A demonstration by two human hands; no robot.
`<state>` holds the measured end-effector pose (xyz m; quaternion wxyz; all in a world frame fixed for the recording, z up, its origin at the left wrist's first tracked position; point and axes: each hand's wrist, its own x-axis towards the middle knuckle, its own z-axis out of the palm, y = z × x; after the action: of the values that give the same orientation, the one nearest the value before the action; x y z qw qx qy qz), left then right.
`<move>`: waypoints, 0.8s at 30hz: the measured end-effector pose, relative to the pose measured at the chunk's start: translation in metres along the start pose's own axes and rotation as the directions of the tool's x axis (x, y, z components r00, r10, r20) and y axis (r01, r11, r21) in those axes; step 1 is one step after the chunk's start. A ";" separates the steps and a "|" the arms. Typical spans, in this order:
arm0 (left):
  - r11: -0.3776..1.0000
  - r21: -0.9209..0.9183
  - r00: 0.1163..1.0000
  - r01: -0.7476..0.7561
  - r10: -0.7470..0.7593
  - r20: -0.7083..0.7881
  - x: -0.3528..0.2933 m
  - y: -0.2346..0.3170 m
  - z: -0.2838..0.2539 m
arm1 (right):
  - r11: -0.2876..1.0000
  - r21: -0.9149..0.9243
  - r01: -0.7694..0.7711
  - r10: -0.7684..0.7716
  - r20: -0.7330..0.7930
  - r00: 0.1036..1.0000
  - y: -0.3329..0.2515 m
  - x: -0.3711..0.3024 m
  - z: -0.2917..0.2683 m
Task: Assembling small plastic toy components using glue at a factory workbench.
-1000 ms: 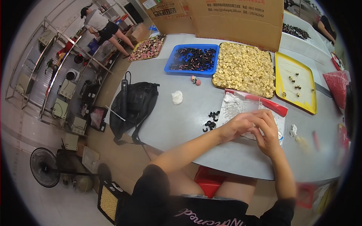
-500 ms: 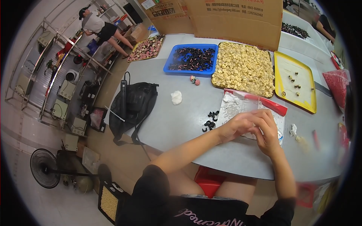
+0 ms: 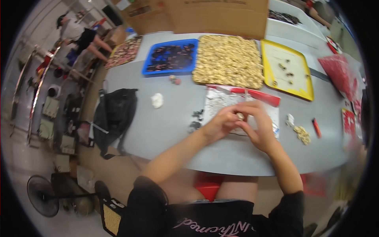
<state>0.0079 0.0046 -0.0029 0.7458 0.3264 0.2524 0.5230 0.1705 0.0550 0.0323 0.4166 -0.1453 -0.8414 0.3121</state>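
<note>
Over a white sheet with a red edge, my two hands meet with fingertips together. Between them shows a small cream-coloured piece, its exact kind too small to make out. My left hand pinches it from the left, fingers curled. My right hand has thumb and forefinger at the same piece, slightly blurred. Left of the sheet lie several small black curved pieces. To its right are a cluster of small cream pieces, a white crumpled lump and a red stick-shaped thing.
Behind the sheet stand a blue tray of dark pieces, a tray crowded with cream pieces and a yellow-rimmed tray. A black bag, white lump and bag of red material lie around. Another person stands far left.
The whole view has shifted, so the table things sit further left in it. My fingers have parted somewhat, and the small cream piece between them now shows.
</note>
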 end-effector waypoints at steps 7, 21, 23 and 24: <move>1.000 0.009 1.000 0.002 -0.002 -0.017 -0.001 0.010 0.014 | 0.999 0.037 -0.004 0.003 0.024 1.000 0.005 0.001 -0.001; 0.997 0.068 0.999 -0.027 0.028 -0.021 -0.003 0.014 0.020 | 0.996 -0.024 0.082 -0.082 0.008 0.997 0.008 0.001 0.000; 0.997 0.073 1.000 -0.029 0.029 -0.005 -0.002 0.013 0.018 | 0.997 -0.027 0.076 -0.076 0.006 0.997 0.008 0.000 0.001; 0.996 0.079 1.000 -0.030 0.029 0.011 -0.002 0.013 0.017 | 0.997 -0.030 0.075 -0.075 0.009 0.997 0.008 0.000 0.001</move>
<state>0.0110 0.0023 0.0181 0.7258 0.3618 0.2644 0.5219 0.1697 0.0610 0.0272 0.4226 -0.1189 -0.8525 0.2838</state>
